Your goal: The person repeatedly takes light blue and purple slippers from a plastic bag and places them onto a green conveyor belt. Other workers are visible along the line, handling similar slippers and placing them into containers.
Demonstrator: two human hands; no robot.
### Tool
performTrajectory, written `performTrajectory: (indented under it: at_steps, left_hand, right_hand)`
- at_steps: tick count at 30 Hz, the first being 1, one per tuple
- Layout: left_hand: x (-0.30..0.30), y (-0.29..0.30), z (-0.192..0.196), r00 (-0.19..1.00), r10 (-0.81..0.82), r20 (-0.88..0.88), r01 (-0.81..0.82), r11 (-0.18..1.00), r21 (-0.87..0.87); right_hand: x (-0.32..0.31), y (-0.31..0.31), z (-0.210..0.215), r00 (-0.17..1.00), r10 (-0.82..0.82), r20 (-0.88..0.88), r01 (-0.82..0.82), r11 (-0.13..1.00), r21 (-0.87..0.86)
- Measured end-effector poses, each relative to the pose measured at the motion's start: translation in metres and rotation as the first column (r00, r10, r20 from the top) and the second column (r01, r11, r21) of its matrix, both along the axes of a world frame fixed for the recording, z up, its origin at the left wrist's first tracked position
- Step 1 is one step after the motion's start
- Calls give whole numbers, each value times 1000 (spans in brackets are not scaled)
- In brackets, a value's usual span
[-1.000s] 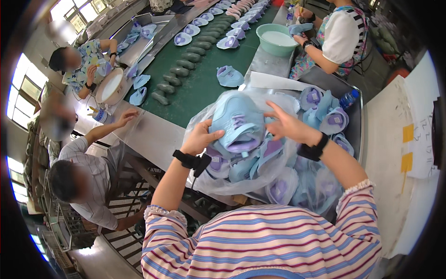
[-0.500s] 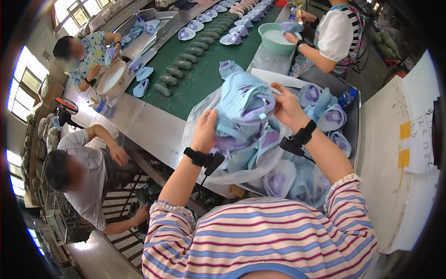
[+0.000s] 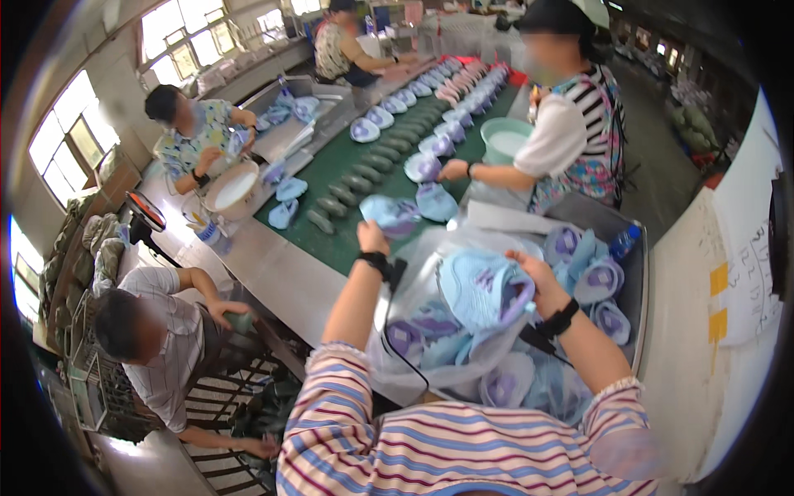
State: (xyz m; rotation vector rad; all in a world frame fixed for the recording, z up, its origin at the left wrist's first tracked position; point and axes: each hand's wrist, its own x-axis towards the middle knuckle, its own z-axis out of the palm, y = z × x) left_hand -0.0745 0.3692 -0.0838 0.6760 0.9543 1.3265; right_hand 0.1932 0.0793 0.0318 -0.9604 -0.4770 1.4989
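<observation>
Stretched forward over the green belt, my left hand grips a light blue and purple shoe upper by its near edge. My right hand is closed on the collar of a second light blue shoe upper, with purple lacing, held above a clear plastic bag. More blue and purple uppers lie inside that bag. Just beyond my left hand, another blue upper rests on the belt.
Rows of dark shoe lasts and uppers run along the belt. A metal tray at right holds uppers and a blue bottle. Co-workers stand by a green basin and a beige basin; another person sits at left.
Both hands were on one upper; now each holds its own. My left hand has moved forward over the belt. The co-worker at right has moved a hand from the basin to the belt's uppers.
</observation>
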Motion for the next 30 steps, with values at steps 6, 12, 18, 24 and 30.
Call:
performTrajectory:
  at_steps: [6,12,18,24,30]
  left_hand:
    - [62,-48,-33,427,-82,-900,279,959,46]
    - [13,-171,144,583,-762,-281,803,594,54]
    - [-86,-127,83,1000,27,13,-29,990,139]
    - [-172,-99,8,987,151,53,-140,975,-174]
    - [-196,-14,-30,946,247,-209,-262,964,-46]
  right_hand:
    - [0,8,37,994,-83,70,80,996,36]
    - [-14,46,20,990,-66,125,56,995,84]
    - [-34,51,-29,-417,-7,909,-580,772,-260]
    - [-8,25,-83,-573,277,772,-543,577,-610]
    - [2,21,-96,-565,210,798,-573,596,-562]
